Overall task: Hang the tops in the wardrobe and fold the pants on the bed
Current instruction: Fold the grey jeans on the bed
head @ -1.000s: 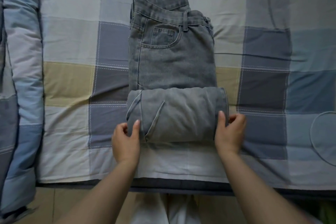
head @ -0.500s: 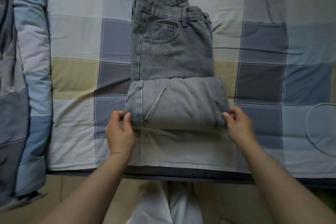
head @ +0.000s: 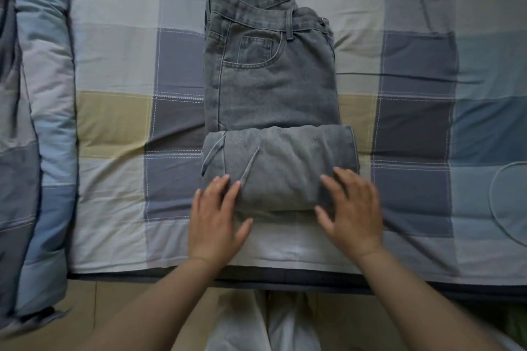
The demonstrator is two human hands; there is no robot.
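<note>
Both the left hand (head: 215, 222) and right hand (head: 352, 212) lie flat, fingers straight, on the grey jeans (head: 271, 88); that loose roll could easily spring undone.

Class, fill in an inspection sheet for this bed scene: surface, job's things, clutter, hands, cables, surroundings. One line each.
Surface: bed under a checked sheet, creased.
Job's things: grey jeans lie lengthwise, waistband far, leg end rolled up near the edge; no tops seen.
Clutter: nothing seen.
Hands: left hand and right hand lie flat, fingers straight, on the roll's near edge.
Cables: thin pale cord loops at the right, a dark one runs right of the jeans.
Surroundings: rolled quilt along the left; floor below; the person's pale trousers.
</note>
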